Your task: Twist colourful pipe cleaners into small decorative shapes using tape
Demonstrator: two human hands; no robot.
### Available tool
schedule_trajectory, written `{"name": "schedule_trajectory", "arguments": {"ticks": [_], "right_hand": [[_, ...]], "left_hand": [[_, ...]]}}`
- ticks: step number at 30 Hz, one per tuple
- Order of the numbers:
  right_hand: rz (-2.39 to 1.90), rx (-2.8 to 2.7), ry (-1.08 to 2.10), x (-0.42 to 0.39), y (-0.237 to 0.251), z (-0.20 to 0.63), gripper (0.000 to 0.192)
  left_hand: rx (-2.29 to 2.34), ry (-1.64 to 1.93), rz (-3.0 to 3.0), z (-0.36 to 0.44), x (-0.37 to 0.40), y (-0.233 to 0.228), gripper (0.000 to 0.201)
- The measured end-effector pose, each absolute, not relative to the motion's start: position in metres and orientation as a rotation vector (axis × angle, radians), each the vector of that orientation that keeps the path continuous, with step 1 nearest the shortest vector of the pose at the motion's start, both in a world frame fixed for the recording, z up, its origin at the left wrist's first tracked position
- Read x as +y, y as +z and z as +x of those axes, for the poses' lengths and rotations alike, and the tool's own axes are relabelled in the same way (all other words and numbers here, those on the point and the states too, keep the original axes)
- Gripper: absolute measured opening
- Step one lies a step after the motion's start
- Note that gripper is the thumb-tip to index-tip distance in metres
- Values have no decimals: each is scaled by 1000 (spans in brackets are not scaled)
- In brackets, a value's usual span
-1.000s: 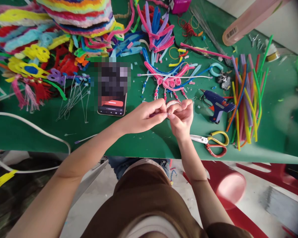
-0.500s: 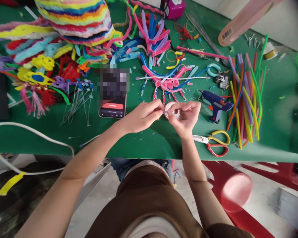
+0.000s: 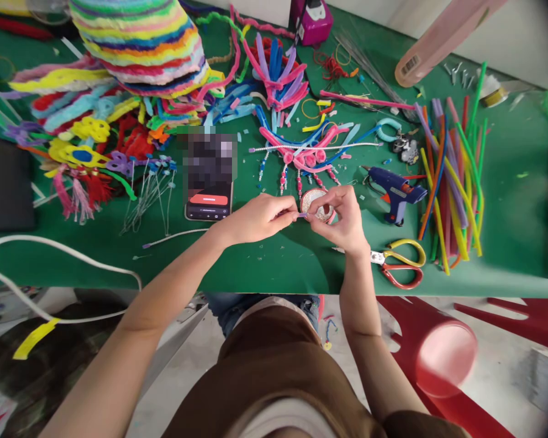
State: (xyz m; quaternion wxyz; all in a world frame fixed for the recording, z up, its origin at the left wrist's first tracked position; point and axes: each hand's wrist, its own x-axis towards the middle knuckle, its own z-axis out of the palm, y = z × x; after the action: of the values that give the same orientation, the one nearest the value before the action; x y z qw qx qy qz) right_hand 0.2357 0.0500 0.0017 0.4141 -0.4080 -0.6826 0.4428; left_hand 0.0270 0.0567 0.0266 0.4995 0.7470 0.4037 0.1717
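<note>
1. We see our left hand (image 3: 260, 218) and right hand (image 3: 340, 220) pinching a thin purple pin (image 3: 302, 215), fingertips pressed together.
2. Behind them a round, glittery disc (image 3: 316, 204) lies on the green felt counter (image 3: 274, 261).
3. The pin's long axis runs left to right.
4. Most of the pin is hidden by our fingers; we cannot tell its tip.

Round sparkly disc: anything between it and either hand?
Nothing visible. The right hand holds the round sparkly disc directly at its edge; the left hand pinches a small purple piece right beside it.
</note>
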Motion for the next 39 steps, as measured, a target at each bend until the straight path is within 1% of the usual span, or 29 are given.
{"name": "schedule_trajectory", "arguments": {"ticks": [3, 8, 14, 20, 23, 27, 30, 35, 37, 39], "right_hand": [[-1014, -1763, 1130, 50, 1, 236, 37], [-1087, -1831, 996, 50, 2, 231, 31], [-1095, -1809, 833, 52, 5, 231, 36], [-1047, -1781, 916, 50, 0, 225, 46], [-1019, -1704, 969, 51, 0, 228, 46], [-1049, -1527, 948, 56, 4, 238, 44], [-1065, -1510, 933, 58, 4, 241, 41], [-1103, -1699, 961, 57, 2, 236, 35], [-1177, -1789, 967, 55, 4, 237, 30], [-1301, -1847, 900, 55, 9, 241, 26]], "left_hand": [[978, 408, 1801, 27, 56, 26, 23], [985, 399, 1755, 24, 58, 27, 23], [1026, 433, 1702, 22, 60, 28, 26], [942, 506, 1590, 26, 59, 20, 19], [887, 470, 1537, 23, 61, 21, 21], [872, 411, 1551, 12, 65, 27, 25], [859, 334, 1587, 5, 67, 30, 26], [833, 298, 1558, 12, 65, 24, 30], [862, 320, 1564, 19, 63, 20, 27], [907, 334, 1568, 24, 61, 17, 27]]}}
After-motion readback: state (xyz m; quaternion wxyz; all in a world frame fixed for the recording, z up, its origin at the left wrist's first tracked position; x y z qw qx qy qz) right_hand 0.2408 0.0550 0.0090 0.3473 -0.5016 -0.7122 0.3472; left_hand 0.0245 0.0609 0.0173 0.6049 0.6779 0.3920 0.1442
